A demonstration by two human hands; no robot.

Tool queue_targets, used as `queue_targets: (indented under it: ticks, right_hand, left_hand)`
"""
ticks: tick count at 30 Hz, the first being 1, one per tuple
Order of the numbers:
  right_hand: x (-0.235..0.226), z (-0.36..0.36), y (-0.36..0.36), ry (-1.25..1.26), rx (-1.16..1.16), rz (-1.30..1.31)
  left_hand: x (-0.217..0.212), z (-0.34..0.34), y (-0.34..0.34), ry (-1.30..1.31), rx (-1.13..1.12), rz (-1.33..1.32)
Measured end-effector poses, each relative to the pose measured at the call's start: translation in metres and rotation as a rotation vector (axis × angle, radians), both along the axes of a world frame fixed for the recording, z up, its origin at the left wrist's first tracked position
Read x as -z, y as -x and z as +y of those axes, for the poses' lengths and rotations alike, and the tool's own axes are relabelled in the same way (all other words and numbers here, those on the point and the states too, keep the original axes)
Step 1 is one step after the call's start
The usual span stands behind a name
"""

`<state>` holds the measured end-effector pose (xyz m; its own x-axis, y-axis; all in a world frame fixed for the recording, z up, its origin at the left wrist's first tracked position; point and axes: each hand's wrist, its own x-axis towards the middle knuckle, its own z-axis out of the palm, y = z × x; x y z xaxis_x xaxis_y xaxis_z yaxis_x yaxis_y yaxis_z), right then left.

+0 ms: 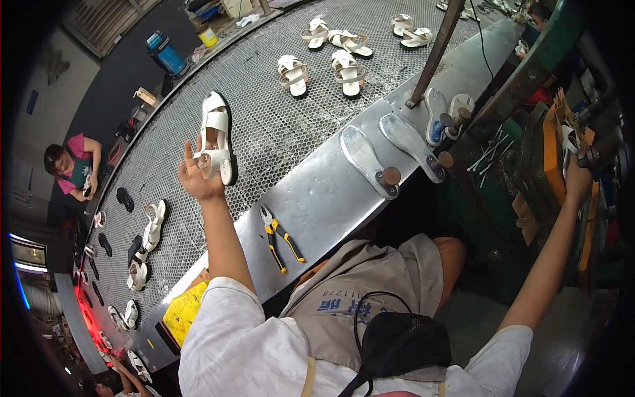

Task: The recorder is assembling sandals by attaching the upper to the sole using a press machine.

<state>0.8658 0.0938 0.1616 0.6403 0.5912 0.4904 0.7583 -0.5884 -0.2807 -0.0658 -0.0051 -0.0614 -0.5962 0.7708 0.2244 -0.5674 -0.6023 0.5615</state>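
Note:
Over the perforated conveyor, my left hand (200, 180) grips a white sandal (216, 126) near its heel strap. The sandal's toe points away from me, and one finger sticks up beside it. Far to the right, my right arm reaches into a machine with orange-yellow plates (554, 152). There my right hand (579, 177) is right below a white strapped piece (570, 137) that looks like a sandal. The fingers of that hand are mostly hidden. Pliers with yellow and black handles (281, 241) lie on the metal ledge (311, 215) between my arms.
Several white sandals (348, 73) stand farther along the conveyor (264, 99), others at left with dark soles (124, 198). Metal foot-shaped forms with round knobs (368, 159) rest along the ledge. A rusty post (436, 53) rises at right. Co-workers (74, 165) are across and around the conveyor.

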Motion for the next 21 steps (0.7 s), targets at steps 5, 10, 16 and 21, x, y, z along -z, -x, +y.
queue_targets:
  ticks: [5, 10, 16, 21]
  right_hand:
    - [-0.009, -0.011, 0.021, 0.138, 0.048, 0.102]
    - [-0.003, -0.011, 0.062, -0.065, -0.094, 0.007]
    - [-0.003, -0.011, 0.075, -0.048, -0.084, 0.029]
    - [0.045, -0.032, 0.072, -0.351, 0.047, 0.394]
  left_hand:
    - [0.04, -0.02, -0.05, -0.071, 0.701, -0.1]
    - [0.027, -0.035, -0.124, -0.24, 0.834, -0.416]
    - [-0.01, -0.052, -0.191, -0.001, 1.044, -0.491]
    - [-0.038, -0.08, -0.253, 0.454, 0.96, -0.278]
